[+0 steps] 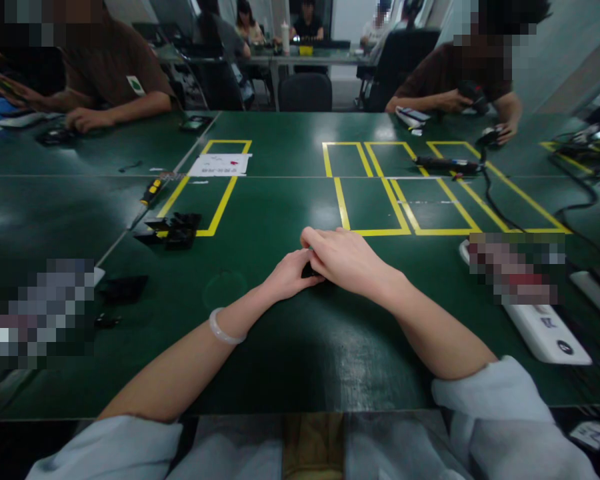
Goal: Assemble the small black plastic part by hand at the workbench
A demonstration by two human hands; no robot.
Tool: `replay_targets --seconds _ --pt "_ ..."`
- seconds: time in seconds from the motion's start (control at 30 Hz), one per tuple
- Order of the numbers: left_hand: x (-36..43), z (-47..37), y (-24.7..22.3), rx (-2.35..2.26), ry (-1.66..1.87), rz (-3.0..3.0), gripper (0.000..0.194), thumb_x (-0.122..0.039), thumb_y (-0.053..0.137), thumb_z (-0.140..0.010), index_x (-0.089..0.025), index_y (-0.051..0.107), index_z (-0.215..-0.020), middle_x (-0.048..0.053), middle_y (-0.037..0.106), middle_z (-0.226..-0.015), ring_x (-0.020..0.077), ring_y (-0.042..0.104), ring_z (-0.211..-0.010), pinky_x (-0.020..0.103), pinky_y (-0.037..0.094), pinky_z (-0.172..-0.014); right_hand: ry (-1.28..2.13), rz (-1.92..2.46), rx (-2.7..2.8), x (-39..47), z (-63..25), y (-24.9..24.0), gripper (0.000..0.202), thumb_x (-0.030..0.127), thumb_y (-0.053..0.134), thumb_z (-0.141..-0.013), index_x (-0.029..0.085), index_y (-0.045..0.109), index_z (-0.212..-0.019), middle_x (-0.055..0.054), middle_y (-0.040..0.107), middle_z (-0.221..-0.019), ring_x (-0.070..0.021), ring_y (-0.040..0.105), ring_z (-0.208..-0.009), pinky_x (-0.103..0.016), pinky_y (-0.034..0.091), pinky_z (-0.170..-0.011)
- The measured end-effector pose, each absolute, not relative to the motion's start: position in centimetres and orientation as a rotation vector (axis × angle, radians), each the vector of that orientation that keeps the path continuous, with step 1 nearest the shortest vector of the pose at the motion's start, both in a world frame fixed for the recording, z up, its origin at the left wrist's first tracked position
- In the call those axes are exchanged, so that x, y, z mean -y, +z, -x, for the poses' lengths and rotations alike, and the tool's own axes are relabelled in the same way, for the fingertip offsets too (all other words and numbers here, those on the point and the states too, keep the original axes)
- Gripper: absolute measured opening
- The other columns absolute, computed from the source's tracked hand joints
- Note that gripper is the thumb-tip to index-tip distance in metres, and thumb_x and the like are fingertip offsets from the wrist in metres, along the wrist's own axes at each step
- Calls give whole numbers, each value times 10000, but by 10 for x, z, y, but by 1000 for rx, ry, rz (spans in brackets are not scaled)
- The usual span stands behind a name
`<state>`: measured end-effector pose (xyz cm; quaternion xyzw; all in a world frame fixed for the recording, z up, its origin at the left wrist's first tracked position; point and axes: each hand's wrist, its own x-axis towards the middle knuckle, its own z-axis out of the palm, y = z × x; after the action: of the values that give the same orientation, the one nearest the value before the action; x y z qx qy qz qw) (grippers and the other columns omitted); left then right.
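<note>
Both of my hands meet over the green table [280,360], near the middle of the view. My left hand [289,276], with a pale bracelet [225,331] on the wrist, is closed around a small black object [309,270]. Only a dark sliver of it shows between thumb and fingers, so its kind is unclear. My right hand [349,259] lies over the same object from the other side, fingers curled and touching my left hand. Its palm and most of the object are hidden.
Black plastic parts [180,230] and a yellow-and-black screwdriver [151,191] lie to the left. A white device [555,333] is at right. Beyond yellow tape outlines [375,232], a black cylindrical tool [447,165] has a cable. Co-workers sit across the table.
</note>
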<state>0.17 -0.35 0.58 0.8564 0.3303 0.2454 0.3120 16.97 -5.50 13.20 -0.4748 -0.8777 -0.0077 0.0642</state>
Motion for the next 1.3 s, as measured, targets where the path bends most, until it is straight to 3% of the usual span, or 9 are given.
replay_targets --seconds 0.2,0.3,0.43,0.53,0.67,0.77,0.9,1.13,1.3 --pt "5 -1 8 -899 615 -2256 283 -390 722 -852 -180 674 -1035 107 718 -1152 339 658 -1125 480 536 -977 -82 1441 2691 53 -170 130 237 334 398 -1064 171 570 -1074 -75 754 -859 -211 687 -778 -323 332 -718" --pt "5 -1 8 -905 613 -2267 296 -395 722 -849 -178 663 -1043 108 716 -1152 340 663 -1110 484 538 -969 -100 1438 2701 52 -171 129 207 254 381 -1058 166 567 -1080 -66 751 -831 -210 692 -754 -322 336 -709" --pt "4 -1 7 -884 624 -2276 305 -361 724 -852 -190 661 -1097 100 702 -1207 334 644 -1161 489 516 -1015 -45 1428 2666 55 -170 130 197 168 407 -1006 157 544 -1148 -62 756 -939 -201 696 -819 -312 341 -700" --pt "4 -1 7 -880 630 -2274 320 -348 714 -861 -189 666 -1134 107 695 -1223 333 637 -1174 494 512 -1022 -26 1405 2654 57 -170 132 182 211 420 -1013 158 552 -1127 -67 754 -981 -203 695 -838 -312 341 -703" --pt "5 -1 7 -894 633 -2257 302 -371 729 -848 -178 674 -1072 116 703 -1185 341 647 -1145 483 533 -983 -76 1416 2681 55 -170 130 232 319 398 -1057 168 574 -1055 -66 753 -871 -213 695 -786 -320 336 -713" --pt "5 -2 8 -895 623 -2256 288 -379 738 -841 -178 666 -1035 111 710 -1166 343 655 -1127 480 536 -970 -100 1424 2695 53 -171 129 212 245 382 -1050 165 578 -1052 -60 749 -836 -210 692 -747 -320 329 -698" --pt "5 -2 8 -907 644 -2264 338 -372 742 -841 -184 645 -1105 102 704 -1193 335 651 -1146 485 519 -1000 -58 1432 2658 54 -172 131 190 176 409 -1002 163 566 -1108 -61 751 -934 -203 693 -800 -310 323 -676" --pt "4 -1 5 -871 638 -2248 300 -375 725 -858 -196 661 -1090 92 707 -1190 325 651 -1143 470 525 -998 -39 1452 2683 55 -172 134 238 328 382 -1060 177 565 -1076 -73 755 -901 -215 695 -804 -318 332 -708" --pt "4 -1 8 -898 617 -2292 366 -396 725 -857 -197 633 -1149 99 699 -1210 334 650 -1136 481 523 -987 -47 1493 2694 52 -173 133 200 234 375 -1043 173 562 -1079 -62 751 -858 -211 693 -750 -315 320 -689"
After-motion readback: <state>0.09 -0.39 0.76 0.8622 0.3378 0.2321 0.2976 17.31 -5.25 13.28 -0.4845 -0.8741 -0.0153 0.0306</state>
